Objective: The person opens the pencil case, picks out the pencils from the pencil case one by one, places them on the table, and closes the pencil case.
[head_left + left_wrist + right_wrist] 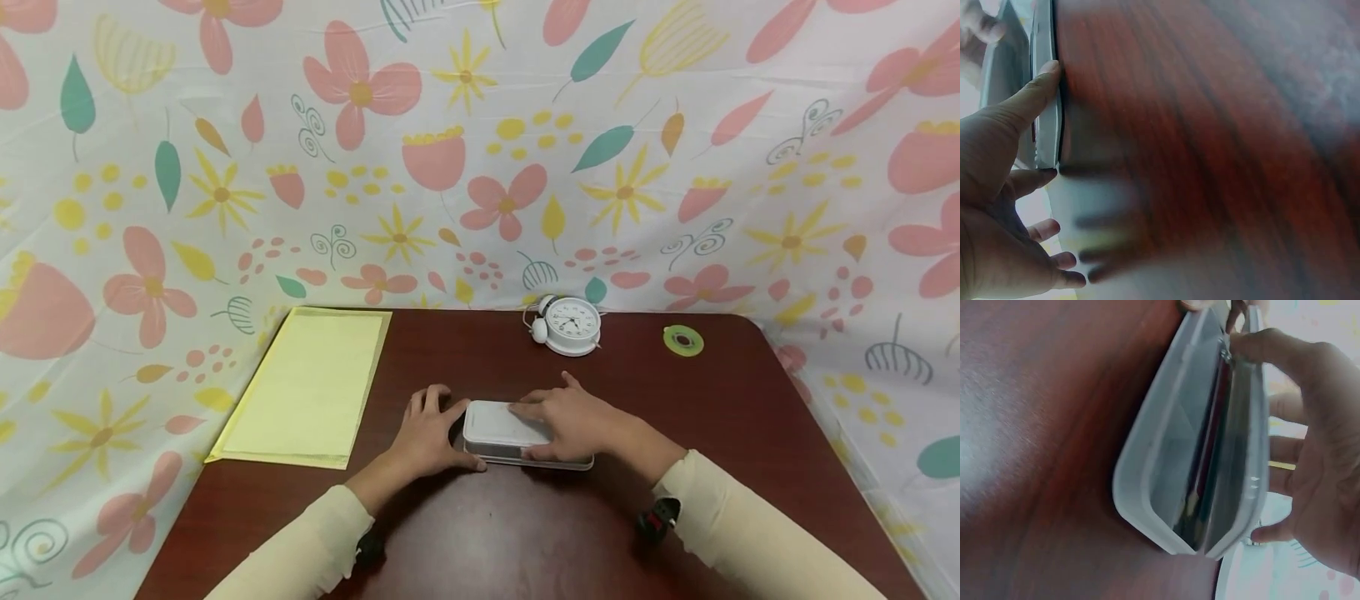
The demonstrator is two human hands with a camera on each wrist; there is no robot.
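Note:
A whitish-grey pencil case [498,423] lies lengthwise on the table, between both hands. Its lid [1251,456] stands partly raised, and several pencils [1200,487] show inside in the right wrist view. My left hand [427,435] holds the case's left end, thumb along the front side and forefinger at the end corner; its other fingers are spread. From the right, my right hand [581,418] grips the lid, with the thumb at its front edge and the fingers over the top. Part of the case's right end is hidden under that hand in the head view.
A yellow padded envelope or sheet [307,383] lies at the table's left. Behind the case, a white alarm clock [572,327] stands near the back edge, with a green-yellow tape roll [683,340] to its right. Flowered cloth [480,167] hangs around the dark red table [480,542].

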